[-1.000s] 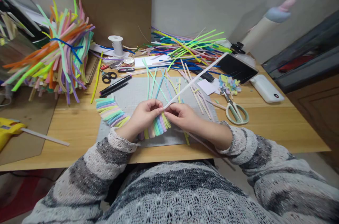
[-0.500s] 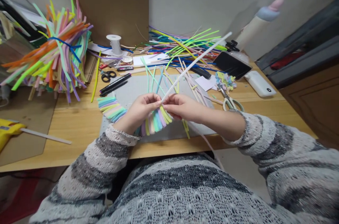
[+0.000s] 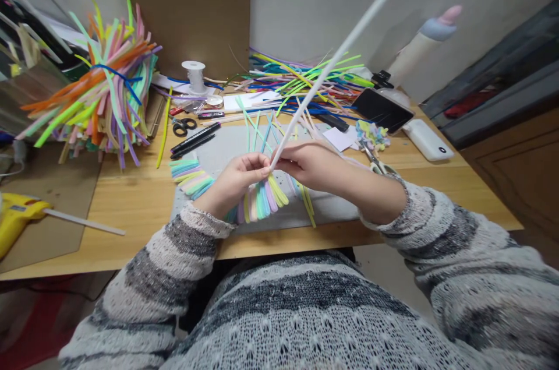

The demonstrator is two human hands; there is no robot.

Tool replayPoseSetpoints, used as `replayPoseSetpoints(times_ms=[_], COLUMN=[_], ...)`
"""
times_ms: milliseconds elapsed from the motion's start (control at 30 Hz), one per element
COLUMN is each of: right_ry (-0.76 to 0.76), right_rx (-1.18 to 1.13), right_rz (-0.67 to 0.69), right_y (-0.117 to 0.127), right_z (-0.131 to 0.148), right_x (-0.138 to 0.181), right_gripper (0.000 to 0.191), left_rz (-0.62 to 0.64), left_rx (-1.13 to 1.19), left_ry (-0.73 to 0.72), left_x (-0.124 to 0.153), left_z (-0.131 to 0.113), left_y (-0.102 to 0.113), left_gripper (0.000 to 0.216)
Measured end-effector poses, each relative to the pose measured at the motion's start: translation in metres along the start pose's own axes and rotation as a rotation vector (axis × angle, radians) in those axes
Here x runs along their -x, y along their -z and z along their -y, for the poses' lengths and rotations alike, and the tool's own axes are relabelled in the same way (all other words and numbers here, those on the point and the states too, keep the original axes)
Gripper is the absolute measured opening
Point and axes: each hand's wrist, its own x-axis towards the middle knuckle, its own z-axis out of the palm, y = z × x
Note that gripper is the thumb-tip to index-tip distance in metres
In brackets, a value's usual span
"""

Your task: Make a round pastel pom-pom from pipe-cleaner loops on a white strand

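In the head view my left hand [image 3: 247,175] pinches the top of a curved row of looped pastel pipe cleaners [image 3: 263,201], which hangs below its fingers and runs behind the wrist to the left. A long white pipe cleaner [image 3: 332,64] rises from between my fingertips toward the upper right. My right hand [image 3: 310,166] is closed beside the left thumb, its fingertips by the base of the white stem. A thin pinkish pipe cleaner lies along the back of this hand; its grip is partly hidden. Beneath both hands is a grey mat [image 3: 209,151].
A large bundle of coloured pipe cleaners [image 3: 100,90] stands at left, above a yellow glue gun [image 3: 21,215]. Black scissors [image 3: 184,126], pens [image 3: 196,140] and a wire spool [image 3: 194,77] sit behind the mat. At right lie light-handled scissors [image 3: 378,165], a phone [image 3: 384,109] and a white device [image 3: 430,140].
The white pipe cleaner now reaches farther up and closer to the camera. My right hand has turned over, and the pink pipe cleaner that hung below it now lies above it.
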Motion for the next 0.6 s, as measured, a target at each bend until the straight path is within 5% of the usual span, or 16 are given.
replayPoseSetpoints(times_ms=[267, 433, 600], right_ry=[0.224, 0.117, 0.104], right_rx=[0.221, 0.250, 0.085], right_rz=[-0.273, -0.492, -0.461], right_y=[0.000, -0.020, -0.037], right_z=[-0.004, -0.005, -0.004], right_x=[-0.008, -0.002, 0.012], right_gripper=[0.013, 0.018, 0.014], left_rz=[-0.092, -0.208, -0.219], left_rx=[-0.012, -0.168, -0.502], left_ry=[-0.183, -0.294, -0.465], left_x=[0.003, 0.004, 0.006], left_z=[0.001, 0.003, 0.007], left_y=[-0.001, -0.004, -0.004], left_gripper=[0.018, 0.016, 0.009])
